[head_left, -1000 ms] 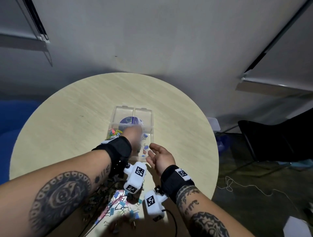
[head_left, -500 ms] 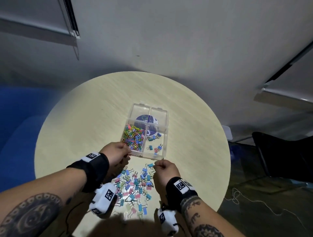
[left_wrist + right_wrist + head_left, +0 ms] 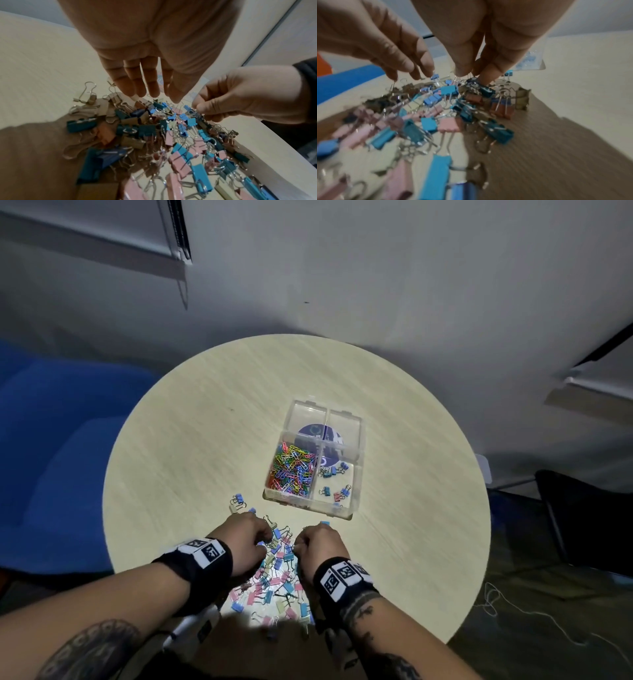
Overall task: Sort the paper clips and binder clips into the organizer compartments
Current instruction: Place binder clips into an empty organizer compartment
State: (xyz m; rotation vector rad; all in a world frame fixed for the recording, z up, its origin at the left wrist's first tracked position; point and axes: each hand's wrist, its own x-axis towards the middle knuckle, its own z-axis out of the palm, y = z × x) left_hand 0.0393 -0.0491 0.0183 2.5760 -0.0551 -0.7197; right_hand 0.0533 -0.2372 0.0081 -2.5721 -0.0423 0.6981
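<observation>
**Both hands down in the binder clip pile**

Right now, from the head view, the left hand (image 3: 245, 537) and right hand (image 3: 317, 544) sit side by side over the heap of binder clips (image 3: 274, 583) at the near edge of the round counter (image 3: 205, 422). Beyond them, a little to the right, stands the clear organizer (image 3: 356, 470). Its near-left compartment is packed with coloured paper clips (image 3: 293, 470); the near-right one holds only a few binder clips (image 3: 334, 482); the two far compartments look bare. A few stray clips (image 3: 237, 503) lie just left of the box.

Seen from the left wrist, the left hand (image 3: 149, 75) hangs over the pile with its fingers (image 3: 137, 86) straight and close together, tips just above the clips and holding nothing I can make out. Opposite, the right hand (image 3: 240, 98) is curled, pinching at wire handles.

From the right wrist, blurred by motion, the right hand's fingertips (image 3: 462, 70) pinch the wire loops of a dark blue clip (image 3: 473, 81) at the far end of the heap.

To do this pickup well, I would pinch one clip by its handles and lift it straight up with a slight shake, since the loops look hooked together and a neighbour may trail along. Then carry it low to the near-right compartment, keeping clear of the paper clips.
</observation>
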